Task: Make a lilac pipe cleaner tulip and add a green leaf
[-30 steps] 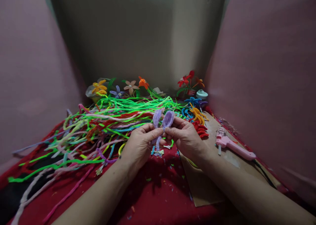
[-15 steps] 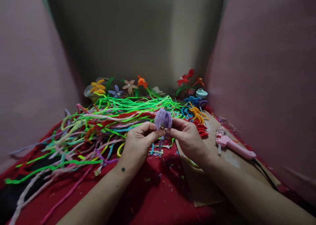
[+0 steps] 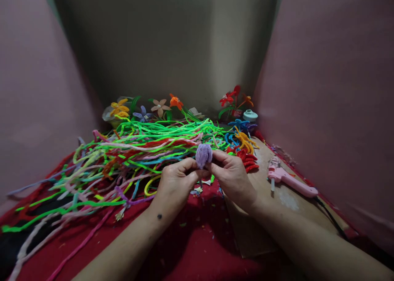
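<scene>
A light purple pipe-cleaner flower (image 3: 203,155) is held up between both hands, its fuzzy petals bunched together in a rounded bud. My left hand (image 3: 180,182) pinches it low on the left side, thumb and forefinger closed near its base. From the right, my right hand (image 3: 232,176) grips the petals and base with thumb and fingers. Fingertips hide most of the flower's underside. Just behind the hands lies a big heap of loose pipe cleaners (image 3: 160,129) in green, pink, red and other colours.
On the right, a pink glue gun (image 3: 291,182) rests on a brown board (image 3: 267,215). Red petal pieces (image 3: 250,162) and orange ones (image 3: 244,141) lie beside it. Finished flowers (image 3: 160,106) stand along the back, near a pale blue jar (image 3: 250,116). Red cloth (image 3: 191,248) covers the table.
The purple flower has come slightly lower and turned; its petals now look closed together, where an opening and a hanging stem showed before. Both hands still hold it.
</scene>
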Available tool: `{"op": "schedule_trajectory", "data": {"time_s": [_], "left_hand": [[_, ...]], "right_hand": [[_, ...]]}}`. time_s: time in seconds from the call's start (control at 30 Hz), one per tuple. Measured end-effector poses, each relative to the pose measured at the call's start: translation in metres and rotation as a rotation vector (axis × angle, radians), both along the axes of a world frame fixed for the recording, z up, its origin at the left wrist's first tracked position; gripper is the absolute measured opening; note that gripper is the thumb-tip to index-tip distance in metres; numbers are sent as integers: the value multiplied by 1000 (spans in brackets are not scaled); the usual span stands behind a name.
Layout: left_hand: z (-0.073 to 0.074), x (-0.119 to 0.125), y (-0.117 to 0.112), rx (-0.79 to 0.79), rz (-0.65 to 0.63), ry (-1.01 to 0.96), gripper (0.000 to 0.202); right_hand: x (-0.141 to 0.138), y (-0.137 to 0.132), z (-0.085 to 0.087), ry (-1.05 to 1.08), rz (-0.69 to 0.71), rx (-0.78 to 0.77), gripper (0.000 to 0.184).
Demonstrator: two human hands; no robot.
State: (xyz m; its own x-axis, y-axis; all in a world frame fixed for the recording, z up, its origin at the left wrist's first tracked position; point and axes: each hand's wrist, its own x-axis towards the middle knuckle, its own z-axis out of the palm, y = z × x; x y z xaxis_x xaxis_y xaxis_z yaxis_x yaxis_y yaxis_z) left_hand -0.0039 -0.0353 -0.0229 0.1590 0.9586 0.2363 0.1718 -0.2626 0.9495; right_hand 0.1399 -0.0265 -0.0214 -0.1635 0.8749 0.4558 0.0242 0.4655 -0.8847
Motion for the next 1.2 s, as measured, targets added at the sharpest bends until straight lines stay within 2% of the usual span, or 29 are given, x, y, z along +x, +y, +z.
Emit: {"op": "schedule_trajectory", "data": {"time_s": [0.17, 0.27, 0.43, 0.57, 0.77, 0.87, 0.97, 1.2], "left_hand": [[4, -2, 1, -52, 12, -37, 11], [3, -2, 2, -10, 7, -24, 15], [-1, -2, 2, 48, 25, 55, 17], [-2, -2, 3, 66, 1, 42, 20], [1, -2, 3, 56, -4, 61, 19], [4, -3, 3, 62, -18, 134, 20], [5, -5, 3, 134, -21, 280, 20], [4, -8, 3, 294, 58, 536, 19]], "right_hand": [[2, -1, 2, -90, 43, 66, 27], [4, 0, 3, -96, 50, 84, 27], [3, -1, 0, -85, 8, 62, 26], [0, -3, -4, -50, -12, 43, 24], [0, -3, -5, 6, 60, -53, 23], [1, -2, -5, 78, 153, -144, 24], [1, -1, -7, 160, 254, -207, 25], [-1, -2, -7, 197, 272, -239, 23]]}}
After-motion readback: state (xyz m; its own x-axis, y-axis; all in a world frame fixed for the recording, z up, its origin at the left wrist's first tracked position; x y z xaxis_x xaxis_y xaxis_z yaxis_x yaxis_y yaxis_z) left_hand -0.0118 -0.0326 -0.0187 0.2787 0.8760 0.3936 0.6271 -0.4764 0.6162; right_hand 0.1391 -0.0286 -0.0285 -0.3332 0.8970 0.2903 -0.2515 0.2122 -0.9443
